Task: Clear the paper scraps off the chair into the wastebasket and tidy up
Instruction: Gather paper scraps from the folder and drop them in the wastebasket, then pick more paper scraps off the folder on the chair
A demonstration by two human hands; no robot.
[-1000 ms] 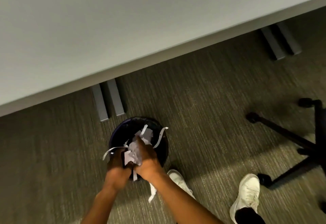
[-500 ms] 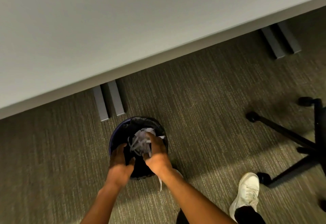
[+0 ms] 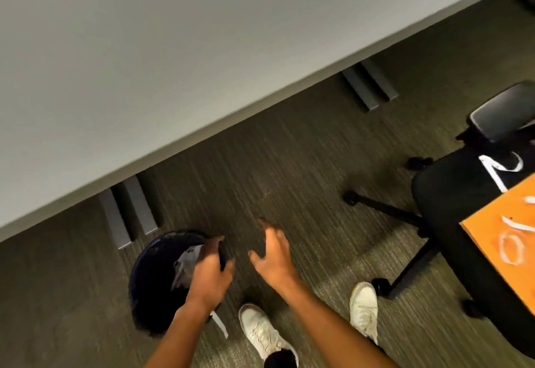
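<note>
A white paper strip (image 3: pixel 219 323) lies on carpet beside the round dark wastebasket (image 3: pixel 150 278). The left hand (image 3: pixel 209 273) grips its rim; the right hand (image 3: pixel 273 254), spread empty, is nearer the black office chair (image 3: pixel 451 194), whose remaining white scraps (image 3: pixel 499 169) lie rightward.

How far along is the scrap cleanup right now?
Done: a batch of paper scraps sits in the wastebasket. In hand: the left hand grips its rim; the right hand is open and empty. Left: strips on the chair seat, the orange board, and one strip on the carpet.
</note>
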